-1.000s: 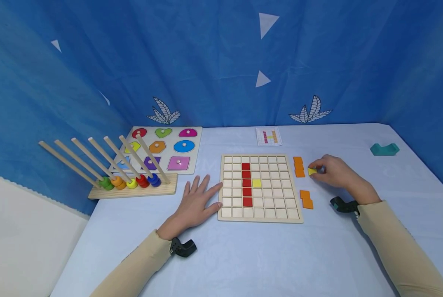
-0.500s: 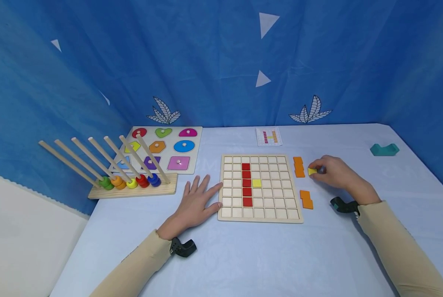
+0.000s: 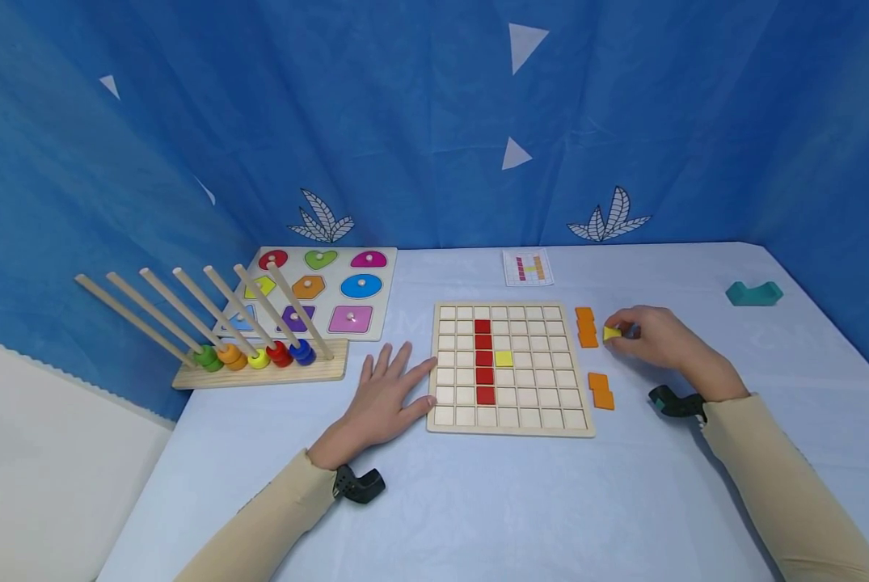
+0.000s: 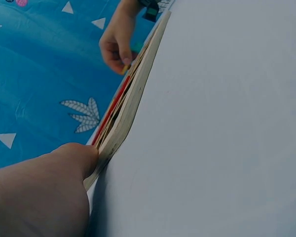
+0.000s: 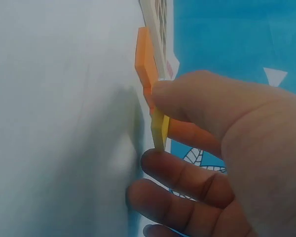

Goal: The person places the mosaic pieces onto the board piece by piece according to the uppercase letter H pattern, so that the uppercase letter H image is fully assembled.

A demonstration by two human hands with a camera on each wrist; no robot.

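Right hand (image 3: 655,338) pinches yellow tile (image 3: 612,333), off board (image 3: 529,415), near orange tiles (image 3: 586,317). Left hand (image 3: 379,398) has fingers spread wide, touching board edge. Tile looks light, hard, tough, maybe bit slippery. Best pinched by thin sides.

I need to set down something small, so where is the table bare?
Bare: in front of the grid board, between the sleeves; also between right hand and teal block. Crowded: left, with peg rack and shape puzzle; right of the board, with orange tiles.
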